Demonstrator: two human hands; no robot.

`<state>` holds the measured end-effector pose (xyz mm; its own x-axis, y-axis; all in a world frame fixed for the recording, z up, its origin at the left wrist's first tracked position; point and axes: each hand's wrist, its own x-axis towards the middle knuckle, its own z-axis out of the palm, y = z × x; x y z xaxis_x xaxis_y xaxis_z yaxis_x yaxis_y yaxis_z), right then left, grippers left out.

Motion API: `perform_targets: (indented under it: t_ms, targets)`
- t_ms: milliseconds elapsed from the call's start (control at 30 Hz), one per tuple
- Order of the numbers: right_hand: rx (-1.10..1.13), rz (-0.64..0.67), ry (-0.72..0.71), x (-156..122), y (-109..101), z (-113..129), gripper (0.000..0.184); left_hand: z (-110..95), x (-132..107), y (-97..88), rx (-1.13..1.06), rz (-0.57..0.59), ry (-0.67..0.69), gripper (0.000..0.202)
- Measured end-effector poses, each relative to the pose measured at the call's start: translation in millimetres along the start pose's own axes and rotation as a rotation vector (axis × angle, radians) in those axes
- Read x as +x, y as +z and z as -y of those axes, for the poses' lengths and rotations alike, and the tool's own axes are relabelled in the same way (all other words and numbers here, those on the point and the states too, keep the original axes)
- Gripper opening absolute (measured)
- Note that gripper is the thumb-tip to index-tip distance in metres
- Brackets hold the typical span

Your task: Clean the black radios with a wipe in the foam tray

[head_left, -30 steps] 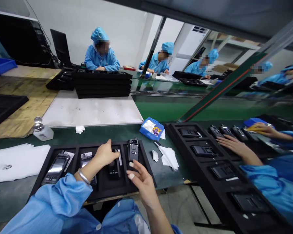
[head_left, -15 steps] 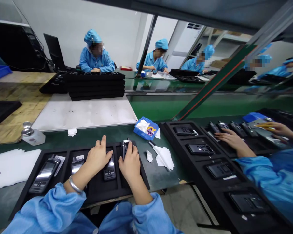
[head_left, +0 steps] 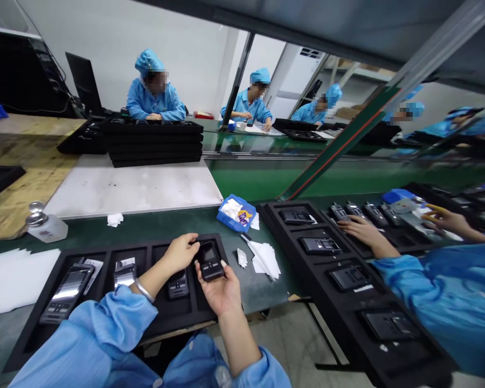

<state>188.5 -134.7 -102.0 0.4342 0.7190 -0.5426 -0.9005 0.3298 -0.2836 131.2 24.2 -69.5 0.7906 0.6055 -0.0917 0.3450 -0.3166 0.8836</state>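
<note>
My right hand [head_left: 222, 291], palm up, cradles a black handheld device [head_left: 210, 260] with a dark screen and keypad, tilted up over the right end of a black foam tray [head_left: 153, 318]. The fingers of my left hand [head_left: 181, 252] are bent together at the device's upper left edge. Below my left hand, another handheld device [head_left: 178, 285] lies in its compartment, partly covered. Farther left in the tray are a device with a shiny screen [head_left: 125, 274], half hidden by my arm, and a larger-looking one [head_left: 68, 291] beside a white label.
A blue bin [head_left: 236, 213] with white scraps, a pen and paper [head_left: 264, 258] lie beyond the tray. At left stand a pump bottle [head_left: 46, 226] and white sheets [head_left: 16, 280]. A co-worker's hand [head_left: 364, 234] works over neighbouring trays [head_left: 347, 318] on the right. Stacked black trays [head_left: 156, 145] stand behind.
My right hand has lifted the handheld device out of the right compartment and turned palm up under it. My left hand has moved right from above the neighbouring device to the lifted one.
</note>
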Motion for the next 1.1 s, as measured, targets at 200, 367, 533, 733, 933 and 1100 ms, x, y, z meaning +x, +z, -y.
perform_targets:
  t_ms: [200, 367, 533, 733, 933, 1100]
  targets:
    - [0.042, -0.057, 0.009, -11.7, 3.1, -7.6, 0.028, -4.9, -8.7, -1.5, 0.099, 0.063, 0.035, 0.032]
    - [-0.016, -0.008, 0.066, -32.5, -9.1, -6.7, 0.035, -6.4, -11.6, 1.0, 0.117, 0.073, 0.054, 0.038]
    - [-0.203, -0.003, 0.134, -62.3, -30.6, -1.7, 0.031, -7.2, -34.3, -10.2, 0.090, 0.064, 0.082, 0.041]
    - [-1.176, -0.218, -0.339, -64.6, -43.8, 52.5, 0.052, 8.1, -125.2, -30.4, -0.117, 0.020, 0.095, 0.037]
    - [-1.599, -0.587, -0.744, 2.9, -20.5, 123.2, 0.043, 71.7, -190.4, -23.5, -0.178, 0.169, 0.056, 0.035]
    - [-1.807, -0.653, -0.703, 26.7, -22.1, 113.3, 0.034, 118.4, -204.3, -23.6, 0.102, -0.021, 0.392, 0.048]
